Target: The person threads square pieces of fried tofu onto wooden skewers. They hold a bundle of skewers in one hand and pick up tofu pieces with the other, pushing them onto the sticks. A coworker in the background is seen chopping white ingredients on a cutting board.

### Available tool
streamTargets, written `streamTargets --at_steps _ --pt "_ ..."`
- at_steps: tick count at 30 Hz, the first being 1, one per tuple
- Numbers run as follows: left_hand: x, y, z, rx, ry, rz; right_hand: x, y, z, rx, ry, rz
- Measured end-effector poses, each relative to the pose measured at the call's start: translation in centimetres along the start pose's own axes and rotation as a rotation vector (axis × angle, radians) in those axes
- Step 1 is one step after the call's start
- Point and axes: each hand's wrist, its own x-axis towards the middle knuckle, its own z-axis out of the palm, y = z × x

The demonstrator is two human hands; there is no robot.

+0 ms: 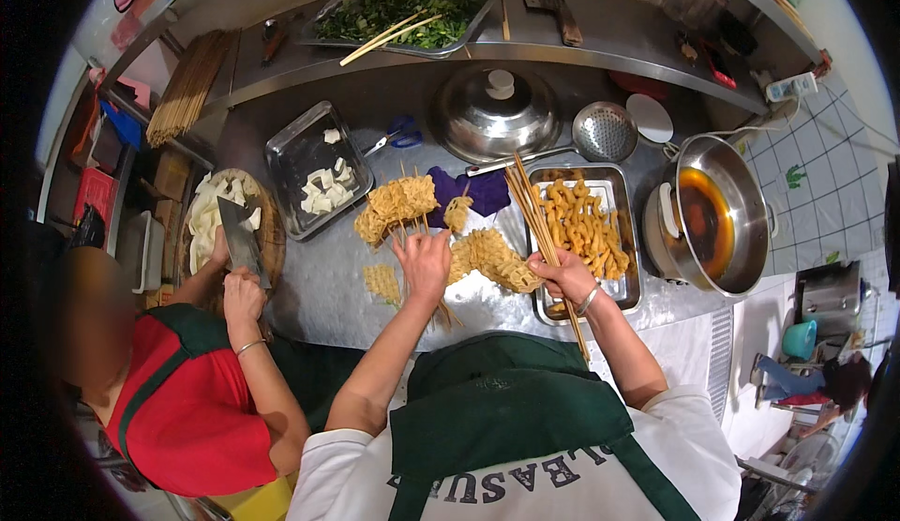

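Note:
A bundle of thin wooden skewers [532,204] is gripped in my right hand [568,280], slanting past the near edge of the tray. My left hand [424,262] has its fingers bent over the skewer ends below a stack of skewered, wrinkled yellow food pieces [401,201]. Whether it pinches a skewer is hidden. More wrinkled pieces [492,257] lie in a row between my hands. One flat piece [381,282] rests left of my left hand, and a small skewered one [458,213] lies by a purple cloth [485,192].
At left, a co-worker's hands [242,299] hold a cleaver [242,236] over white food on a round chopping board [275,239]. Around me are a tray of white pieces [278,159], scissors [402,134], a domed lid [457,123], a skimmer [605,130], a tray of twisted food [636,239] and a pot [752,239].

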Motion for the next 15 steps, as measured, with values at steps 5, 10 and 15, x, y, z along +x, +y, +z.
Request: streamTargets --at_steps 5,10,15 --pt "1.4 0.5 1.5 0.012 0.123 -0.229 0.3 1.5 0.1 -0.008 0.015 -0.013" --pt "1.6 0.1 2.7 -0.038 0.142 -0.303 0.3 2.4 0.2 -0.008 -0.017 -0.001" --pt "2.1 -0.1 3.2 0.139 0.001 -0.282 -0.2 2.2 0.5 -0.016 0.021 0.025"
